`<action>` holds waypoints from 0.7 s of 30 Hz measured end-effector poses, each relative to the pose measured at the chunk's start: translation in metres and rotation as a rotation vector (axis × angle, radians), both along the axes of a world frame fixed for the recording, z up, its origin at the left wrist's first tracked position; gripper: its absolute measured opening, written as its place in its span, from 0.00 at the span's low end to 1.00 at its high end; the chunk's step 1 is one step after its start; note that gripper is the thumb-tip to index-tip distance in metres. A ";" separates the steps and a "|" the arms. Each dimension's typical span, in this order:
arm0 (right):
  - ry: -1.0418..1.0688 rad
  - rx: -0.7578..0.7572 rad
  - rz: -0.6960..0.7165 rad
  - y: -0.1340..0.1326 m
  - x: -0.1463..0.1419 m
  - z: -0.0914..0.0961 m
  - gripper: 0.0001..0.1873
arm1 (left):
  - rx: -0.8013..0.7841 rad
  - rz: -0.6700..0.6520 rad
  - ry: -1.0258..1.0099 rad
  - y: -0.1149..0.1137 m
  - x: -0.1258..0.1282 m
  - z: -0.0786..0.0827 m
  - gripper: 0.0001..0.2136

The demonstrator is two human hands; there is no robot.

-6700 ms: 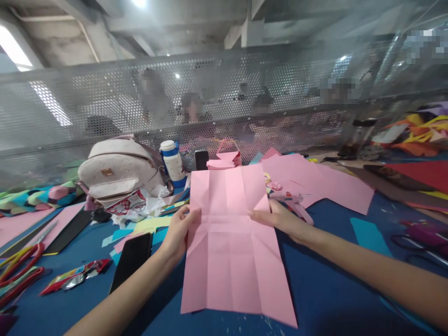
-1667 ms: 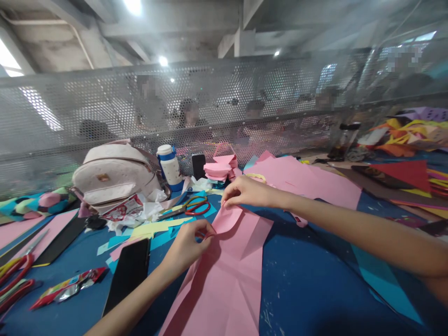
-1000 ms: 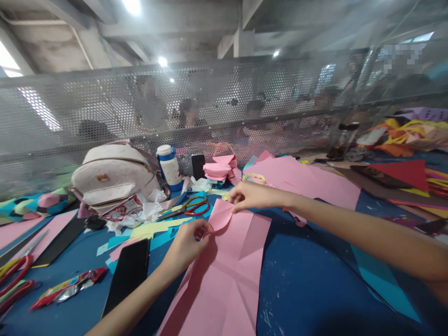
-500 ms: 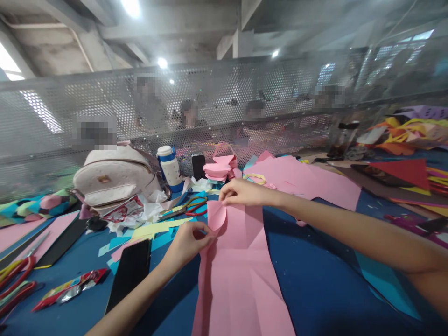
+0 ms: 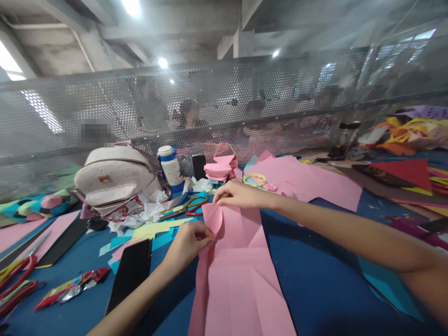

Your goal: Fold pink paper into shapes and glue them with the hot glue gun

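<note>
A creased pink paper sheet [image 5: 241, 270] lies on the blue table [image 5: 322, 284] in front of me. My left hand [image 5: 187, 242] pinches its left edge near the far corner, fingers closed on the paper. My right hand [image 5: 238, 195] reaches across and pinches the far edge, where a corner flap is curled over toward the middle. Both hands grip the same sheet, close together.
A black phone [image 5: 129, 273] lies left of my left arm. Behind it sit a white backpack [image 5: 115, 177], a blue-and-white bottle [image 5: 170, 168], red-handled scissors [image 5: 194, 205], paper scraps and folded pink pieces [image 5: 219, 169]. Large pink sheets [image 5: 304, 179] lie far right. A perforated metal screen [image 5: 210, 107] backs the table.
The sheet has been turned from slanted to straight in front of me. Its far left corner is folded inward, and both hands have shifted slightly left while pinching it.
</note>
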State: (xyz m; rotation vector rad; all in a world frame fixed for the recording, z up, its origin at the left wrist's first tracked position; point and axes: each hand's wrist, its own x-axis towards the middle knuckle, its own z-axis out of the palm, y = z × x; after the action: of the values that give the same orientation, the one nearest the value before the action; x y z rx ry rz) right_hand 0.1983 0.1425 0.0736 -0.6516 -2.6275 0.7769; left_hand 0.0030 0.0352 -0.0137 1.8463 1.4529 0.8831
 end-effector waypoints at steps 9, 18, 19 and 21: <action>0.013 -0.016 0.000 -0.003 -0.004 0.000 0.09 | -0.013 0.003 0.000 0.001 -0.001 0.001 0.05; 0.023 -0.101 -0.032 0.006 -0.001 -0.011 0.09 | -0.110 -0.023 -0.098 0.006 -0.006 0.006 0.09; 0.022 -0.117 -0.033 0.007 -0.001 -0.013 0.09 | -0.127 -0.026 -0.105 0.007 -0.008 0.006 0.10; 0.017 -0.150 -0.039 0.006 -0.001 -0.017 0.09 | -0.155 -0.031 -0.105 0.010 -0.012 0.006 0.12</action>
State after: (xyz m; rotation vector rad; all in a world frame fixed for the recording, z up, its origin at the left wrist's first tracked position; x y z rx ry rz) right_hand 0.1973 0.1490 0.0568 -0.7305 -2.5515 0.9701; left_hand -0.0085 0.0448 -0.0080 1.6791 1.3842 0.8165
